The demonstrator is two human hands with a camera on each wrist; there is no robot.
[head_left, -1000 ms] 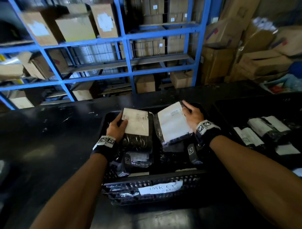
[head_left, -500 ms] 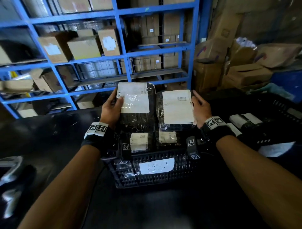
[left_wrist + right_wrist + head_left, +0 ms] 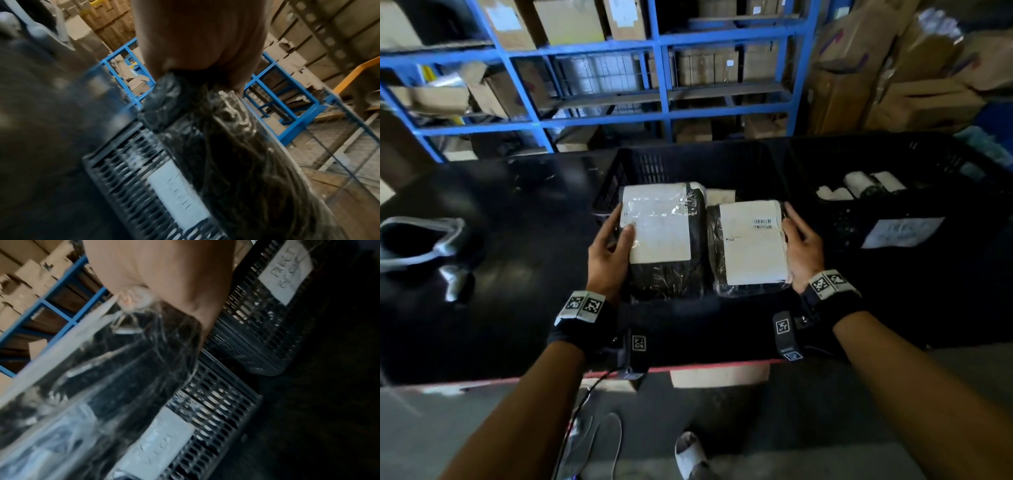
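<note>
The left hand (image 3: pixel 607 260) grips the left package (image 3: pixel 664 240), a black plastic-wrapped bundle with a white label, its fingers (image 3: pixel 613 219) curled round the outer edge and the thumb pressed on the label. The right hand (image 3: pixel 803 251) grips the right package (image 3: pixel 750 246) by its outer edge in the same way. Both packages are held side by side, just apart, over the near side of the black crate (image 3: pixel 619 174), which stands on the dark surface (image 3: pixel 500 291). A second crate (image 3: pixel 928 161) stands just right of it, and blue shelving (image 3: pixel 599 116) stands behind it.

Black table (image 3: pixel 482 308) with 2 black crates (image 3: pixel 619 171)
</note>
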